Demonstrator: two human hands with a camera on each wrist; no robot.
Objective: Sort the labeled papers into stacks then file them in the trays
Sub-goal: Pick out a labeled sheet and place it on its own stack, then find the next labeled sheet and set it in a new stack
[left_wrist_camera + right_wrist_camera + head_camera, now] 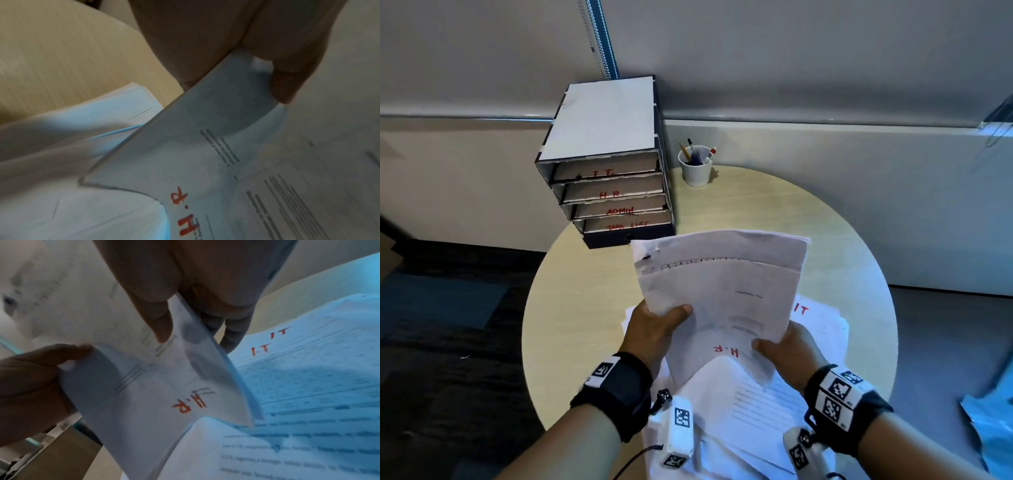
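Papers (722,294) marked "H.R" in red are held above the round tabletop (592,308), left hand (654,329) and right hand (791,353) each pinching a near corner between thumb and fingers. Beneath lie sheets (822,322) marked "IT". Trays (616,198) behind read "I.T", "H.R", "ADMIN", "TASK LIST".

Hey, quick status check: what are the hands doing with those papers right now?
Both hands, left and right, grip the H.R. papers above the table. H.R. tray waits in the organizer. Nothing in the way.
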